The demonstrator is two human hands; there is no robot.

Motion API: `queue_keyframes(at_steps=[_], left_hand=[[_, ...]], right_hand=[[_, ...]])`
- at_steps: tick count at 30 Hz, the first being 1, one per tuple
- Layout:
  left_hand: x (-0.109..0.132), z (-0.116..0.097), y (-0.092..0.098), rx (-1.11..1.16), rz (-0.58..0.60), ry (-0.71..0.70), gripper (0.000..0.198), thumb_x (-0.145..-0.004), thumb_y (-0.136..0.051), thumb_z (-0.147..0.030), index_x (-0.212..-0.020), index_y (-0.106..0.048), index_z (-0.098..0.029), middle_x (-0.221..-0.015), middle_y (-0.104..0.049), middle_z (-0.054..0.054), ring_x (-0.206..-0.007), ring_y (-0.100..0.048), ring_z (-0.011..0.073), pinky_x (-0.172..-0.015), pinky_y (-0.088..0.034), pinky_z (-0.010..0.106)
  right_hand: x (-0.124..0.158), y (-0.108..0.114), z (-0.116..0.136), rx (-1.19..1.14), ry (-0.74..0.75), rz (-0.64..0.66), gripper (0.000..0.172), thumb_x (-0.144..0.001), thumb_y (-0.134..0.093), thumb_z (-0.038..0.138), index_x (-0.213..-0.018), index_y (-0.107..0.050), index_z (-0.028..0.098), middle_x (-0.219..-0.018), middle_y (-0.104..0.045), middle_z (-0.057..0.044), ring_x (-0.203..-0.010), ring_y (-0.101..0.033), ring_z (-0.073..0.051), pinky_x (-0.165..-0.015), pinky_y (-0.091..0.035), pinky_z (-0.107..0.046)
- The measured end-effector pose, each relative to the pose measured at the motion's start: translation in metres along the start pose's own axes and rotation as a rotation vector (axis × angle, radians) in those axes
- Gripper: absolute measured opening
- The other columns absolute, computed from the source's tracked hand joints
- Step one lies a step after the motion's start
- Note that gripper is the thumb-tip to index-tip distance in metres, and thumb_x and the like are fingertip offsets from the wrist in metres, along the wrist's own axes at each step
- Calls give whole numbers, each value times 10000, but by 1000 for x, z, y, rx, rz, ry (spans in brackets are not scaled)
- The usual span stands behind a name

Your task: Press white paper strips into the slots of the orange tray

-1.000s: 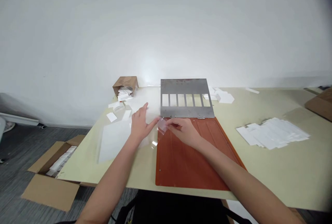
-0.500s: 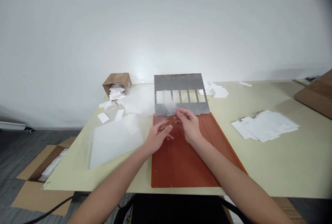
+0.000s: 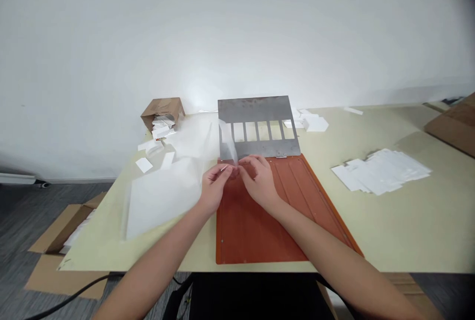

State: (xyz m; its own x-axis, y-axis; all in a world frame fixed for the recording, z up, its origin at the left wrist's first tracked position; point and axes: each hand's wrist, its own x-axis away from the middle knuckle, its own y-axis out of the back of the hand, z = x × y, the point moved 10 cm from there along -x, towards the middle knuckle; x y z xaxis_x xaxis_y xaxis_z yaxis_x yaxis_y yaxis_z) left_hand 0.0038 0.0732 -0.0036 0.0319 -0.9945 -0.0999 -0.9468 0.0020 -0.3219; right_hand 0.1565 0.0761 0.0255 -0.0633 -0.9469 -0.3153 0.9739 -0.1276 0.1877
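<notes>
My left hand (image 3: 213,189) and my right hand (image 3: 260,185) meet fingertip to fingertip above the left side of a red-brown board (image 3: 256,231). Between their pinched fingers is a thin see-through film (image 3: 230,146), which stands upward. Its outline is faint, and the fingers hide its lower edge. Behind the hands, a grey metal plate (image 3: 256,107) with a row of rectangular windows is joined to the board's far edge and tilts up.
Left of the board lie large translucent sheets (image 3: 159,201) and small white cards (image 3: 144,164). A small cardboard box (image 3: 163,107) holds white pieces. White cards (image 3: 382,171) are spread at right. An open carton (image 3: 55,226) stands on the floor.
My right hand has moved left with the film, and my left hand has closed on it. The film has swung left and now stands more upright. The view has shifted slightly.
</notes>
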Motion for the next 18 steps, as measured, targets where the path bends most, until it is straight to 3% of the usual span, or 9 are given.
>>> queue_keyframes(at_steps=[2,5,18], left_hand=[[0,-5,0,-50,1,-60,270,-737,-812,-442,-820,-757,-190,-863,-745,36,-829,-689,162,-840,-562,320],[1,-14,0,-127,3,-139,241,-754,-799,-433,-813,-763,-203,-871,-745,34,-864,-678,167,-857,-549,315],[7,-45,-15,-381,92,-381,207,-853,-710,-424,-783,-752,-233,-861,-713,41,-868,-643,177,-941,-490,373]], right_hand=[[3,-3,11,34,62,49,142,-857,-594,345,-904,-695,256,-996,-715,-66,-1009,-636,-234,-921,-495,-411],[7,-9,20,50,111,111,163,-889,-568,351,-948,-691,261,-944,-745,-32,-852,-673,-186,-818,-524,-344],[7,-6,20,-16,68,118,178,-865,-575,360,-848,-719,255,-863,-754,-29,-798,-679,-184,-724,-535,-310]])
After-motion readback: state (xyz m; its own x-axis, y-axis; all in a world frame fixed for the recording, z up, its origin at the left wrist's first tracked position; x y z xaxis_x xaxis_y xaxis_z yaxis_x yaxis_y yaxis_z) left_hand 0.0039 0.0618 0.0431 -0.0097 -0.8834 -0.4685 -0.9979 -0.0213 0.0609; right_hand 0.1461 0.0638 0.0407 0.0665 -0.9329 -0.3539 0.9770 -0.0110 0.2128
